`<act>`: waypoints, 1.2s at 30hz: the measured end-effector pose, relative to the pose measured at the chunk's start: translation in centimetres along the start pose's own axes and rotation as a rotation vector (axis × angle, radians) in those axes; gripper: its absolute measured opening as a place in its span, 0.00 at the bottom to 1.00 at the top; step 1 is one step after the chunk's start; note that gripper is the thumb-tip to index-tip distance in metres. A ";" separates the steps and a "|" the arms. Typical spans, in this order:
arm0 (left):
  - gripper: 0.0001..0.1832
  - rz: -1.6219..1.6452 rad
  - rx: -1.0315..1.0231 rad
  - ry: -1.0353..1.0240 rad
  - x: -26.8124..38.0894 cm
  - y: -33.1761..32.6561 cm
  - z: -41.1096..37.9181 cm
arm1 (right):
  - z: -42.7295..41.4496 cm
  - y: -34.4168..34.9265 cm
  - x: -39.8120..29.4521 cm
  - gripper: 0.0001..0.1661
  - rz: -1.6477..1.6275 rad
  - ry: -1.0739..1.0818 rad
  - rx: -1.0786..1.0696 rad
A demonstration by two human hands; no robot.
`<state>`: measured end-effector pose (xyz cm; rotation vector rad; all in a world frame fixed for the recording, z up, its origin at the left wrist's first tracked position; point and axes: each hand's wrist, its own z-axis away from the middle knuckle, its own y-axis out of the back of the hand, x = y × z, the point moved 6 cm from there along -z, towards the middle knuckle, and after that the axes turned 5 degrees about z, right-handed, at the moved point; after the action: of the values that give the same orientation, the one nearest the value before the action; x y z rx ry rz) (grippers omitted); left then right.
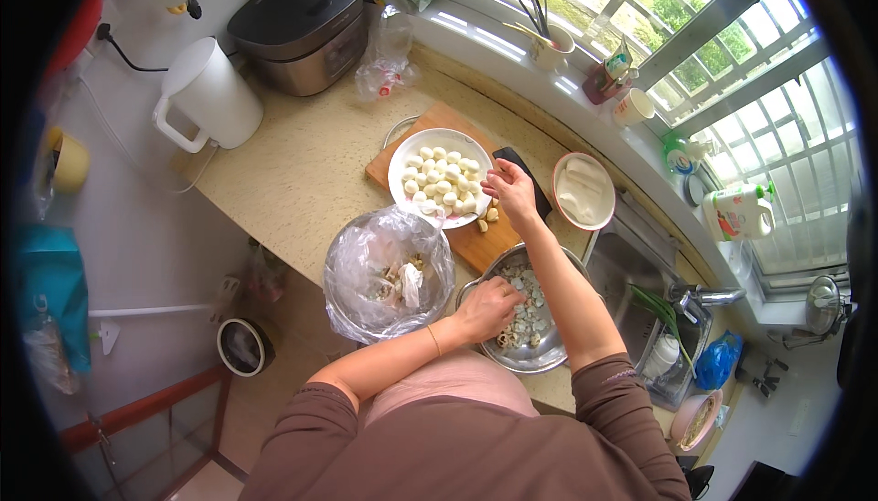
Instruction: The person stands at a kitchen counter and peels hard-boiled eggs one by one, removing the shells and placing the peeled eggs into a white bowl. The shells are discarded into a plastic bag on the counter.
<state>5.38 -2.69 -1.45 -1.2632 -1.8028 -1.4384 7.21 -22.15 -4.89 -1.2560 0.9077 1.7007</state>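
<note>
A white plate [400, 204] holds many peeled, small white eggs [439, 171], likely quail eggs. It rests on a wooden cutting board [473, 243]. My right hand [513, 191] is raised at the plate's right rim, fingers apart and nothing visible in them. Below it are a few garlic cloves [492, 214]. Over the left side of a stainless steel pot [545, 364] is my left hand [488, 310], fingers curled downward; whether it holds something is hidden. Broken eggshells [531, 302] lie in the pot. A bowl lined with a clear plastic bag [350, 281] stands left, with scraps and crumpled tissue [410, 285] inside.
A black phone-like object [525, 175] lies behind my right hand, beside a red-rimmed bowl [585, 192]. The sink [621, 261] and faucet [710, 295] are to the right. A white electric kettle [212, 96] and rice cooker [298, 34] stand at the back left.
</note>
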 end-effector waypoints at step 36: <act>0.11 0.650 -0.142 0.412 0.4 -5.7 -1.3 | 24.8 13.2 5.7 0.15 -0.276 -0.189 -0.062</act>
<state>0.00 -3.80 -3.33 -1.3314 -0.9142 -1.3244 -15.18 -4.26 -3.29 -1.1781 0.5466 1.6039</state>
